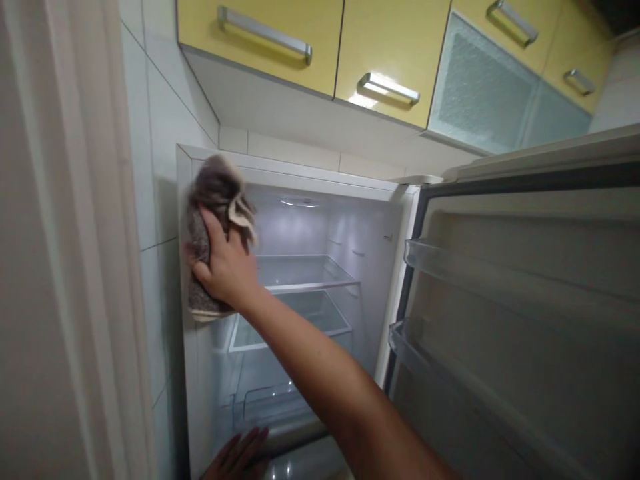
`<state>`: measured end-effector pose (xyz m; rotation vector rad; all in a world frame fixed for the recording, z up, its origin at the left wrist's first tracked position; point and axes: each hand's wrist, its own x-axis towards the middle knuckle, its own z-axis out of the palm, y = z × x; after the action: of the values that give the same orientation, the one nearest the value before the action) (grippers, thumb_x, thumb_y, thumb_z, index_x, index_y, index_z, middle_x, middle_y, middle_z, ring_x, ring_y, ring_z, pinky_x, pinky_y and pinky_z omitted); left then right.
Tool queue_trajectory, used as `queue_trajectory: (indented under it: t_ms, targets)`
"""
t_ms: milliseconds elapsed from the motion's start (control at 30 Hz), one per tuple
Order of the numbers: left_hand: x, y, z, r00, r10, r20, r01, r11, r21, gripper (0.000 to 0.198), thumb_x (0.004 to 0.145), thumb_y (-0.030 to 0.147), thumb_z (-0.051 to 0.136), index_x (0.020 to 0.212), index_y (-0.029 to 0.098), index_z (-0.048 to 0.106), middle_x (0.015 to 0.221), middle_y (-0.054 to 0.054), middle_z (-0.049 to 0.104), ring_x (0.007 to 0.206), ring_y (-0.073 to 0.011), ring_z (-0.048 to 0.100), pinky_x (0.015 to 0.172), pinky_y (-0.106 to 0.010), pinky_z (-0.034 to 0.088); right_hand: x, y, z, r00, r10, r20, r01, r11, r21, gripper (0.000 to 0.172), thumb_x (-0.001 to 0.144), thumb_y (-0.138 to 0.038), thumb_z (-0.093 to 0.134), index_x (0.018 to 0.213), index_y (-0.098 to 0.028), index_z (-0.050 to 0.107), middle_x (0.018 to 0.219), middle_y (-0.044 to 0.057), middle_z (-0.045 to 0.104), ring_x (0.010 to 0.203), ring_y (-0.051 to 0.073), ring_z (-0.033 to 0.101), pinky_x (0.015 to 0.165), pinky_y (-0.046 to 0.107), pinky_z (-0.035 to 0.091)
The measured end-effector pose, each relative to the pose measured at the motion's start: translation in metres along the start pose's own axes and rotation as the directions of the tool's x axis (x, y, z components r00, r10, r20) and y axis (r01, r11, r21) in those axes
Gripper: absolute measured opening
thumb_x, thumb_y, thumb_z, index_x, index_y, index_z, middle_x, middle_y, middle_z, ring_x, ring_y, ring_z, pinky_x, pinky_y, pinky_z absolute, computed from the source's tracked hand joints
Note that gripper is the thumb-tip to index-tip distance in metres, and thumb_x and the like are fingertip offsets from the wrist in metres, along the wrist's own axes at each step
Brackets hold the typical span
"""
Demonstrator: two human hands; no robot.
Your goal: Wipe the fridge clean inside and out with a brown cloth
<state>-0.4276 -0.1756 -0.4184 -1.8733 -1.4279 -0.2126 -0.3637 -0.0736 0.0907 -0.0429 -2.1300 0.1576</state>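
My right hand [227, 267] is closed round a brown and cream towel [207, 293] and presses it against the upper left front frame of an open refrigerator [187, 373]. The towel is bunched up and slightly blurred. At the bottom edge of the view, my left hand [237, 460] shows only in part, its fingers stretched out near the lower drawers. Whether its fingertips touch a drawer I cannot tell. My right forearm hides part of the glass shelves [300, 288].
The refrigerator door [525, 300] stands open on the right, with clear door bins [450, 263]. Yellow wall cabinets [265, 33] hang above. A tiled wall [155, 187] and a pale curtain [60, 233] are close on the left.
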Motion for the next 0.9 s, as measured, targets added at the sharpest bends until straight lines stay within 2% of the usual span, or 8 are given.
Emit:
queue_trajectory:
  t_ms: [100, 167, 300, 533, 667, 767, 833, 900]
  targets:
    - [-0.002, 0.002, -0.006, 0.993, -0.044, 0.112, 0.055, 0.994, -0.093, 0.066, 0.094, 0.031, 0.071, 0.155, 0.050, 0.054, 0.163, 0.005, 0.059, 0.144, -0.0211, 0.059, 0.116, -0.032, 0.046, -0.019, 0.004, 0.014, 0.971, 0.238, 0.020, -0.238, 0.971, -0.003, 0.071, 0.116, -0.054, 0.033, 0.174, -0.021, 0.011, 0.147, 0.017, 0.054, 0.139, 0.031, 0.055, 0.112, 0.045, 0.053]
    - [-0.001, 0.003, -0.015, 0.977, -0.062, 0.206, 0.098, 0.980, -0.173, 0.074, 0.091, 0.033, 0.074, 0.159, 0.051, 0.049, 0.169, 0.003, 0.052, 0.148, -0.0245, 0.056, 0.118, -0.037, 0.048, -0.052, 0.017, 0.028, 0.956, 0.246, 0.159, -0.240, 0.969, -0.060, 0.067, 0.115, -0.050, 0.038, 0.172, -0.019, 0.021, 0.136, 0.016, 0.061, 0.129, 0.031, 0.061, 0.106, 0.044, 0.056]
    - [0.006, 0.004, -0.037, 0.936, -0.083, 0.342, 0.187, 0.941, -0.284, 0.094, 0.077, 0.037, 0.086, 0.162, 0.049, 0.045, 0.176, -0.001, 0.038, 0.154, -0.0315, 0.052, 0.123, -0.047, 0.048, -0.118, 0.050, 0.042, 0.922, 0.051, 0.384, 0.026, 0.981, -0.194, 0.074, 0.103, -0.043, 0.065, 0.167, -0.022, 0.033, 0.130, 0.014, 0.062, 0.118, 0.032, 0.062, 0.091, 0.041, 0.061]
    - [0.016, 0.005, -0.058, 0.899, -0.135, 0.417, 0.291, 0.895, -0.337, 0.088, 0.076, 0.036, 0.084, 0.158, 0.045, 0.053, 0.178, -0.001, 0.034, 0.157, -0.0338, 0.046, 0.129, -0.049, 0.040, -0.175, 0.104, -0.005, 0.723, -0.237, 0.649, 0.483, 0.845, -0.230, 0.023, 0.111, -0.034, 0.054, 0.127, -0.030, 0.071, 0.120, 0.007, 0.066, 0.111, 0.025, 0.058, 0.090, 0.036, 0.052]
    - [0.013, 0.001, -0.056, 0.932, -0.127, 0.340, 0.242, 0.915, -0.322, 0.079, 0.081, 0.045, 0.081, 0.156, 0.046, 0.056, 0.174, 0.000, 0.043, 0.155, -0.0312, 0.050, 0.127, -0.044, 0.041, -0.167, 0.136, -0.063, 0.892, -0.131, 0.433, 0.345, 0.816, -0.464, 0.028, 0.114, -0.031, 0.045, 0.124, -0.022, 0.069, 0.133, 0.013, 0.064, 0.112, 0.026, 0.056, 0.091, 0.040, 0.048]
    - [0.012, -0.001, -0.053, 0.964, -0.100, 0.245, 0.173, 0.938, -0.301, 0.075, 0.084, 0.052, 0.079, 0.156, 0.046, 0.056, 0.171, 0.001, 0.048, 0.152, -0.0285, 0.053, 0.126, -0.039, 0.041, -0.141, 0.149, -0.099, 0.994, 0.057, 0.093, 0.012, 0.785, -0.619, 0.039, 0.112, -0.024, 0.042, 0.145, -0.022, 0.062, 0.156, 0.017, 0.053, 0.121, 0.029, 0.054, 0.098, 0.043, 0.047]
    - [0.011, 0.000, -0.052, 0.982, -0.090, 0.166, 0.134, 0.951, -0.279, 0.076, 0.085, 0.053, 0.078, 0.157, 0.045, 0.054, 0.172, 0.000, 0.047, 0.151, -0.0276, 0.054, 0.126, -0.038, 0.040, -0.124, 0.154, -0.114, 0.962, 0.209, -0.173, -0.272, 0.727, -0.631, 0.049, 0.107, -0.016, 0.047, 0.155, -0.021, 0.055, 0.163, 0.018, 0.045, 0.127, 0.031, 0.052, 0.103, 0.045, 0.046]
    - [0.010, 0.002, -0.051, 0.990, -0.094, 0.106, 0.118, 0.961, -0.249, 0.079, 0.085, 0.051, 0.078, 0.159, 0.043, 0.051, 0.174, -0.001, 0.044, 0.151, -0.0278, 0.053, 0.127, -0.038, 0.038, -0.111, 0.161, -0.121, 0.842, 0.337, -0.422, -0.535, 0.625, -0.568, 0.059, 0.101, -0.011, 0.050, 0.159, -0.017, 0.052, 0.166, 0.020, 0.041, 0.132, 0.034, 0.050, 0.107, 0.048, 0.045]
